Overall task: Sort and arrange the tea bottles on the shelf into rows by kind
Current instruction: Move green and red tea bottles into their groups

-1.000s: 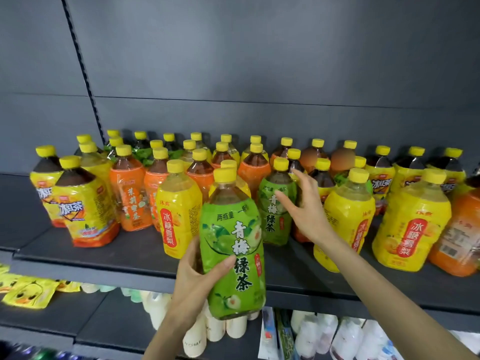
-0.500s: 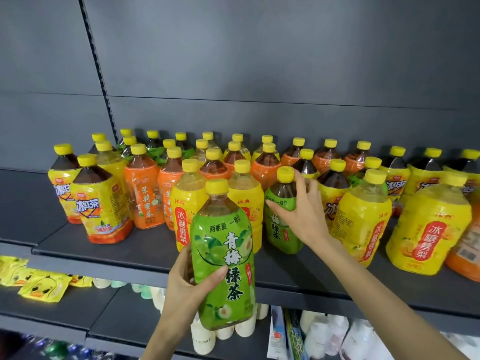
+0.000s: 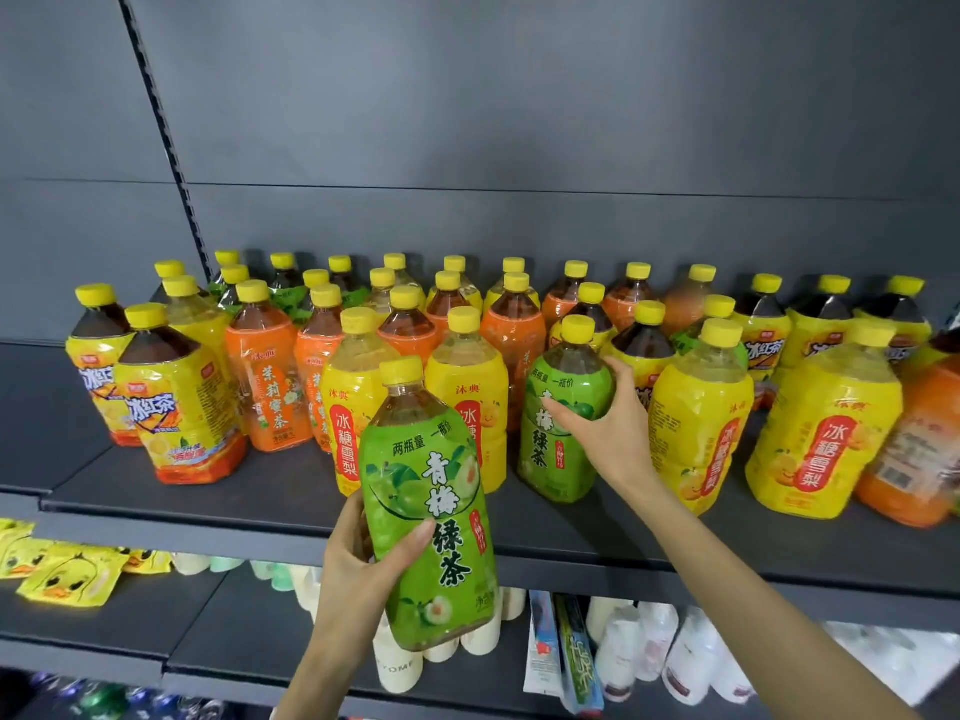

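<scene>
While left hand (image 3: 358, 558) grips green tea bottle (image 3: 431, 491) out before shelf (image 3: 291, 480), right hand (image 3: 613, 433) clasps second green bottle (image 3: 543, 449) standing on it between yellow pear bottles (image 3: 826, 433). Kinds mixed; sorting looks early, most rows unmade.

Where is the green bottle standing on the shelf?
Head view, right of centre: the green bottle sits on the shelf, gripped by the right hand, left of a yellow-labelled bottle.

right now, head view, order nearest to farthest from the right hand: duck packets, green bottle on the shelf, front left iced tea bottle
1. green bottle on the shelf, gripped by the right hand
2. front left iced tea bottle, shelf's left end
3. duck packets, lower shelf, far left
</scene>
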A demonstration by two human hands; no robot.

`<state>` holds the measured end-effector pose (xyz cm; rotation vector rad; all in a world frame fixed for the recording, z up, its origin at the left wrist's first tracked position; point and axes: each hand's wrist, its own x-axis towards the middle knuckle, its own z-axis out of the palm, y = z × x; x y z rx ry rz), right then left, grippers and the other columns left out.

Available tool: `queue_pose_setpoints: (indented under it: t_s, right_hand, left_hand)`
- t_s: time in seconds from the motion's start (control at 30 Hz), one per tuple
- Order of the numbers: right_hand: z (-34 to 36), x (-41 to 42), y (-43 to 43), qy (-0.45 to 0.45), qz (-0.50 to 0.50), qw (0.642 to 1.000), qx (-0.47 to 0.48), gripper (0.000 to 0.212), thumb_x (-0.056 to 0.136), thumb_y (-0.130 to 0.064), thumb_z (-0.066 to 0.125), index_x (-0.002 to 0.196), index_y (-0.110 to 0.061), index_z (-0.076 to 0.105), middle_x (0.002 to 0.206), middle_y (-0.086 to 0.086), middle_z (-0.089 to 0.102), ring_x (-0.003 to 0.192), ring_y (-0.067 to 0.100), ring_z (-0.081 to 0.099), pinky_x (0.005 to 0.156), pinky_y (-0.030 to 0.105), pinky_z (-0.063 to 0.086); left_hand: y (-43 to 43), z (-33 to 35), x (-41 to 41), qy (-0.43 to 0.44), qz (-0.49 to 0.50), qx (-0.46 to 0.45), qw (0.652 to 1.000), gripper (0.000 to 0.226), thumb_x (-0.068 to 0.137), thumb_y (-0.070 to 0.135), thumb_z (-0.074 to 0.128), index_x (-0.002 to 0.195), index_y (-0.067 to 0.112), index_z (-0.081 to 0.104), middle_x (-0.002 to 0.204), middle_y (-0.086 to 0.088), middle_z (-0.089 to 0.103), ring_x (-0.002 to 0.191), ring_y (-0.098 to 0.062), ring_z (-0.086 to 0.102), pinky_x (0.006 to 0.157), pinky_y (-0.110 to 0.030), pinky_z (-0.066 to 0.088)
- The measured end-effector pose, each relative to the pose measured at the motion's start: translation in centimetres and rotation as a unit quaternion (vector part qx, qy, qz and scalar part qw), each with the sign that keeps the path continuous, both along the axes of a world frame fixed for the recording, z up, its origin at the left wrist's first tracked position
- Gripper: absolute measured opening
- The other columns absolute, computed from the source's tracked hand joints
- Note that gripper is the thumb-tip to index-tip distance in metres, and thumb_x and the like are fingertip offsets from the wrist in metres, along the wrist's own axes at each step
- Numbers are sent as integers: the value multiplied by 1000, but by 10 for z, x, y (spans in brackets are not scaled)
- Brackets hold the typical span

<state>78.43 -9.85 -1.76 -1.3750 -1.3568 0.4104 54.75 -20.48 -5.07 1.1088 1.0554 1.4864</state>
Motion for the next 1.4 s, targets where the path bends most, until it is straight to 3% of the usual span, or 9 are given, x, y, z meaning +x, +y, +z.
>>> queue_pose_setpoints:
  t_s: [0.13,0.33,0.47,0.63,0.8,0.93,1.1,1.27,1.4]
  right_hand:
    - [-2,5,-22,45,5,999,6,81,65,-34,86,129,-21,38,119,-7,51,111,12,53,93,36,51]
    - [-1,24,-57,78,52,996,-2,75,60,-34,87,120,-28,42,115,-15,53,105,1,55,84,29,54]
    - [3,29,-80,97,91,991,0,70,59,-28,87,114,-33,44,111,-18,54,97,-7,58,74,16,52]
    - [10,25,-105,117,132,984,-1,71,56,-30,85,115,-31,47,111,-14,58,90,-13,59,67,10,51]
    - [30,5,-127,118,171,978,0,69,49,-35,81,110,-34,49,111,-12,60,89,-12,60,65,10,50]
    - [41,-25,-136,142,202,969,13,75,50,-31,92,113,-28,51,108,-8,65,89,-4,64,64,13,52]
    - [41,-86,-144,178,212,961,13,74,42,-37,86,109,-33,55,98,-16,69,88,2,67,64,15,52]
    - [34,-162,-148,193,207,959,4,65,50,-24,84,108,-32,55,98,-10,70,87,4,68,63,15,52]
    - [26,-220,-147,190,203,961,-3,69,50,-23,91,108,-30,54,104,-6,67,85,1,67,63,14,51]
  left_hand:
    - [-4,-1,9,-1,2,0,1000,96,19,57,88,105,22,62,93,6,74,84,-14,70,59,-19,55]
    - [-17,-5,20,-8,20,-2,1000,100,19,63,87,107,23,61,97,3,73,87,-17,70,62,-22,56]
    - [-31,-9,26,-13,35,6,999,105,18,62,87,111,21,60,97,3,73,86,-16,70,61,-21,56]
    - [-46,-7,21,-14,55,23,998,95,30,51,87,114,17,59,99,1,73,90,-19,70,64,-22,55]
    - [-49,0,1,-32,81,36,996,103,25,59,89,114,19,57,102,1,72,92,-20,69,70,-30,57]
    - [-51,5,-35,-39,102,48,993,102,23,62,89,112,22,58,104,-1,71,96,-25,68,80,-45,54]
    - [-59,6,-108,-29,111,41,993,110,19,62,89,115,20,57,104,-2,71,94,-26,69,76,-43,55]
    - [-70,8,-193,-3,118,50,992,94,22,58,89,106,28,59,100,1,72,92,-24,69,75,-40,54]
    - [-72,9,-255,0,122,48,991,102,18,62,88,110,30,57,105,0,70,96,-24,68,80,-43,54]
